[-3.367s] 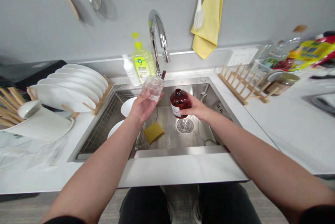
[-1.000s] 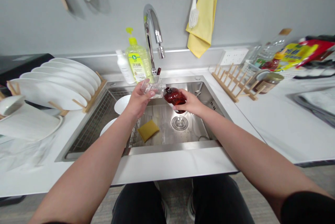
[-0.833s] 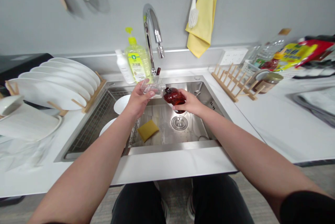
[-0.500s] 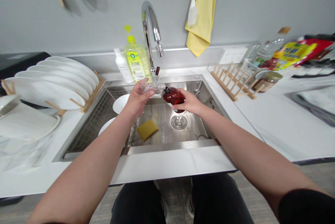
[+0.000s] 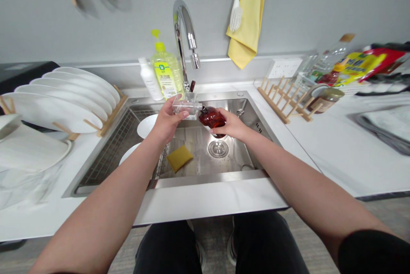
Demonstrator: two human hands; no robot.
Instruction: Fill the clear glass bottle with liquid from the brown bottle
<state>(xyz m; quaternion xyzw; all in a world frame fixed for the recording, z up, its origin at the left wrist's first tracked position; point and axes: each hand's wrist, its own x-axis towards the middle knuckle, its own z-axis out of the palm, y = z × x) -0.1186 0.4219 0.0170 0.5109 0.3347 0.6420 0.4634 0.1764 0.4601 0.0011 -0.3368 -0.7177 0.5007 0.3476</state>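
Over the sink (image 5: 208,176), my left hand (image 5: 168,121) is closed around a clear, boxy container (image 5: 192,112) with a see-through cylindrical part on its right side. My right hand (image 5: 229,123) grips a dark red, translucent bottle (image 5: 209,117), tilted so its black neck points left. The bottle's mouth meets or nearly meets the clear container; whether they touch I cannot tell. Below them on the sink floor lie a yellow sponge (image 5: 180,158) and the round drain (image 5: 218,149). White bowls (image 5: 147,126) sit in the wire rack at left, partly behind my left arm.
A chrome faucet (image 5: 184,30) rises behind the hands, beside a yellow-green dish soap bottle (image 5: 166,73) and a white bottle (image 5: 150,80). White plates (image 5: 60,105) stand in a rack at left. A wooden rack (image 5: 285,103) and a jar (image 5: 326,100) are at right.
Both hands keep nearly the same pose, with the bottle's neck at the clear container. The whole view has shifted very slightly.
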